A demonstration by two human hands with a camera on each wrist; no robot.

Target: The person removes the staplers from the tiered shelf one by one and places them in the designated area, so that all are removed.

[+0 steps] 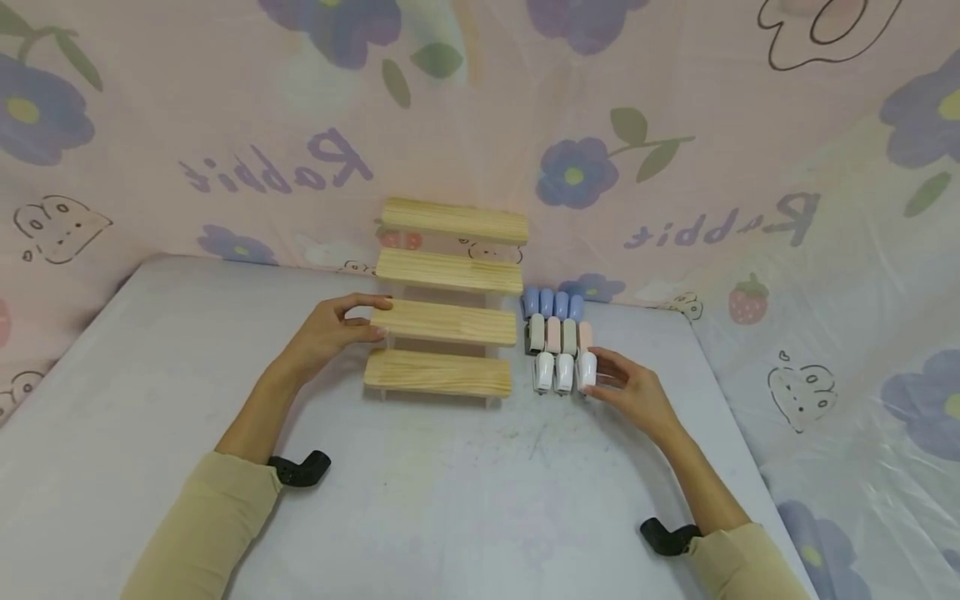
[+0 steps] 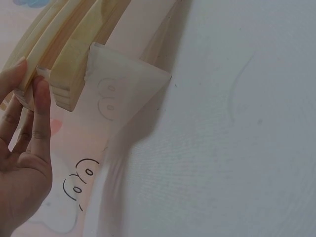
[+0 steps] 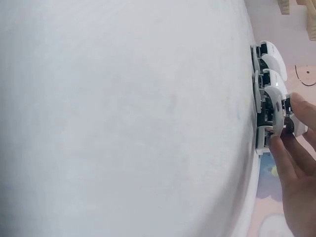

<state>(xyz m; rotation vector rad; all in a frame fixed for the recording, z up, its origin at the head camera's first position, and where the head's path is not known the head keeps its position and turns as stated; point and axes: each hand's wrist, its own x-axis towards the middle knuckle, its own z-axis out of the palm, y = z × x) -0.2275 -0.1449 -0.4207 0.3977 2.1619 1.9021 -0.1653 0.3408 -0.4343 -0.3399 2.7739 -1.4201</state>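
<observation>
A four-tier wooden step rack (image 1: 442, 372) with clear side supports stands toward the back of the table. My left hand (image 1: 330, 329) grips the left end of its second board from the bottom, thumb on one side and fingers on the other in the left wrist view. To the right of the rack, small staplers stand in rows: blue staplers (image 1: 561, 305) at the back, grey and pink staplers (image 1: 553, 335) in the middle, white staplers (image 1: 563, 373) in front. My right hand (image 1: 637, 396) pinches the rightmost white stapler (image 3: 277, 111) between thumb and fingers.
The white tabletop (image 1: 465, 492) ends at a patterned cloth backdrop (image 1: 465, 108) behind and at the sides. Black curved wrist mounts (image 1: 303, 469) stick out from both forearms.
</observation>
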